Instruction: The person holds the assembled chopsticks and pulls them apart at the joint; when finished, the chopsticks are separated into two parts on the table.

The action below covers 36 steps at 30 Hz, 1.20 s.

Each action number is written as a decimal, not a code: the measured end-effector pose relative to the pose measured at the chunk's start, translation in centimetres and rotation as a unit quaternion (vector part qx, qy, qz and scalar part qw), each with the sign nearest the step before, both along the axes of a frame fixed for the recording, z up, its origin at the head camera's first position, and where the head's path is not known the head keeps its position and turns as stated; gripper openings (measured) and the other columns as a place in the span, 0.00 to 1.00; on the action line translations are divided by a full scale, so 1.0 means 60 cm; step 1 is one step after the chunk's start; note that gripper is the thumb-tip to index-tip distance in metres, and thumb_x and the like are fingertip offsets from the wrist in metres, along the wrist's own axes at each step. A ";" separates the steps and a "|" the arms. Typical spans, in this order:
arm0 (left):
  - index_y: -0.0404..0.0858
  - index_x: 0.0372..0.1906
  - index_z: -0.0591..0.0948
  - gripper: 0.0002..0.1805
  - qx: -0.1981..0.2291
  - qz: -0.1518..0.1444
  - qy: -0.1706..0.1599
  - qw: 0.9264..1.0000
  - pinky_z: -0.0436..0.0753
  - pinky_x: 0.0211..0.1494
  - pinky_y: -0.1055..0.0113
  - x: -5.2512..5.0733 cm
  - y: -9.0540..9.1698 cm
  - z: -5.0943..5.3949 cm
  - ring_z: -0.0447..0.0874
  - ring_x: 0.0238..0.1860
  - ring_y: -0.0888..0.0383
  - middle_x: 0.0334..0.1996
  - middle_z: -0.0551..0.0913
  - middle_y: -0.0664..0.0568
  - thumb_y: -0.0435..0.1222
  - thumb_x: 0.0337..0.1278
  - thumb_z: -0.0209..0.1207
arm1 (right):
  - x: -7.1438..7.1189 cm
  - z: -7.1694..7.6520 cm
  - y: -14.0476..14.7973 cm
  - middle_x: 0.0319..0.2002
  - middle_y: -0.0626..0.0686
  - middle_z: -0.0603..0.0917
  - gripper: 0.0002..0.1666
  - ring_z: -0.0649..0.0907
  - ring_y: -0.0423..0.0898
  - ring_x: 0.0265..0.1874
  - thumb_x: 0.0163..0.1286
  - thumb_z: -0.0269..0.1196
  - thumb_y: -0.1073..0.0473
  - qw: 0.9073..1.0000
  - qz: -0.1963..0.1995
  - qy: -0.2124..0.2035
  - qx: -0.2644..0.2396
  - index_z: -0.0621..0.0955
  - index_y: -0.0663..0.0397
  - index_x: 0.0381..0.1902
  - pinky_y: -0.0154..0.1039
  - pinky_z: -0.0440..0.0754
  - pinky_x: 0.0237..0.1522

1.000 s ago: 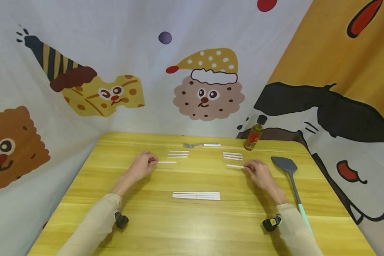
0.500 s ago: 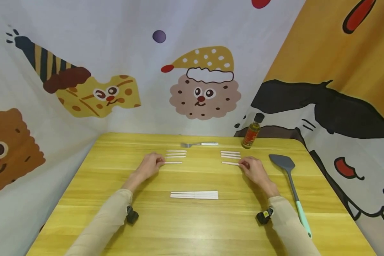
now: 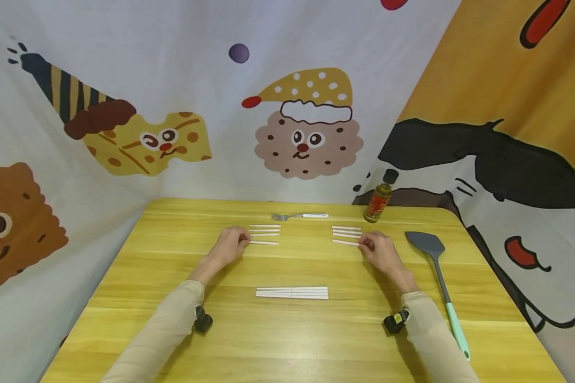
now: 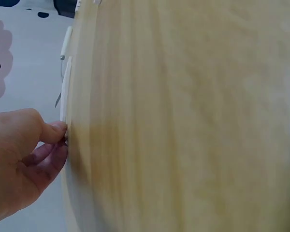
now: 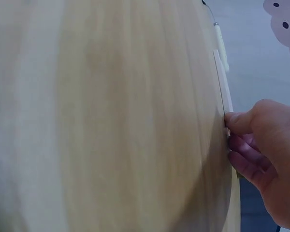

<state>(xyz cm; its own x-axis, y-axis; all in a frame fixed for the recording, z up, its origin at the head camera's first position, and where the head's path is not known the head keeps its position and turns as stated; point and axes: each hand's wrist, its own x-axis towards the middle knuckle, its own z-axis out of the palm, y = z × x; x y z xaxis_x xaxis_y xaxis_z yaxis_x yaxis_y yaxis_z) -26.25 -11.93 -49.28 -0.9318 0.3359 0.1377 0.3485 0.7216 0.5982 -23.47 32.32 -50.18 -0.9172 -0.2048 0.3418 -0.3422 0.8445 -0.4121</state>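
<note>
Table [image 3: 287, 340]: yellow wood, with a cartoon cloth [image 3: 182, 64] behind it, across the top of the frame.
Left hand [image 3: 231, 246]: thumb and fingertips pinch the outer end of the left stick [image 3: 265, 243], just left of the middle.
Right hand [image 3: 380, 251]: pinches the outer end of the right stick [image 3: 344, 242], right of the middle, with almost no gap between thumb and finger.
Change: over the last second both hands came inward, so each pinched stick now lines up just below its row.
White sticks: three in the left row [image 3: 265, 230], three in the right row [image 3: 346, 232], one in each hand; the bundle [image 3: 292, 293], low in the middle, is packed too tight to count.
Other things: one fork [image 3: 311, 215], upper middle; one bottle [image 3: 378, 204], upper right; one spatula [image 3: 442, 277], right side.
</note>
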 end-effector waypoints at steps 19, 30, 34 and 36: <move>0.32 0.38 0.85 0.03 0.004 0.018 -0.012 1.000 0.84 0.44 0.60 -0.007 0.015 -0.004 0.82 0.38 0.52 0.35 0.85 0.45 0.26 0.64 0.61 | -0.010 -0.002 0.006 0.30 0.56 0.86 0.04 0.81 0.46 0.27 0.63 0.71 0.69 1.000 -0.009 0.009 0.001 0.85 0.59 0.34 0.41 0.79 0.31; 0.33 0.37 0.84 0.03 0.010 0.020 -0.010 1.000 0.84 0.43 0.61 -0.008 0.014 -0.009 0.82 0.37 0.53 0.35 0.85 0.44 0.26 0.64 0.61 | -0.010 -0.002 0.001 0.30 0.55 0.86 0.03 0.81 0.46 0.27 0.63 0.71 0.69 1.000 -0.015 0.003 0.003 0.85 0.59 0.34 0.40 0.78 0.30; 0.32 0.37 0.84 0.03 0.009 0.018 -0.006 1.000 0.85 0.43 0.61 -0.009 0.014 -0.008 0.82 0.37 0.53 0.34 0.85 0.44 0.25 0.64 0.60 | -0.011 -0.002 0.002 0.31 0.55 0.87 0.04 0.81 0.46 0.28 0.63 0.70 0.69 1.000 -0.015 -0.003 0.004 0.85 0.59 0.34 0.42 0.79 0.32; 0.32 0.37 0.84 0.03 0.008 0.021 -0.005 1.000 0.85 0.43 0.60 -0.009 0.014 -0.007 0.83 0.37 0.52 0.35 0.85 0.44 0.25 0.64 0.60 | -0.012 -0.001 0.002 0.31 0.56 0.87 0.04 0.82 0.47 0.29 0.63 0.70 0.69 1.000 -0.014 -0.005 0.004 0.85 0.59 0.35 0.42 0.79 0.32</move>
<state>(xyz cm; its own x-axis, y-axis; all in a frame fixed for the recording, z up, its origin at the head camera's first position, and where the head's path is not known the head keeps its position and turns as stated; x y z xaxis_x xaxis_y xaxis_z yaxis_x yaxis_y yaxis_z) -26.77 -11.06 -49.71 -0.9463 0.2942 0.1340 0.3124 0.7254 0.6134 -24.21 32.47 -50.27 -0.9257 -0.1827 0.3313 -0.3151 0.8571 -0.4077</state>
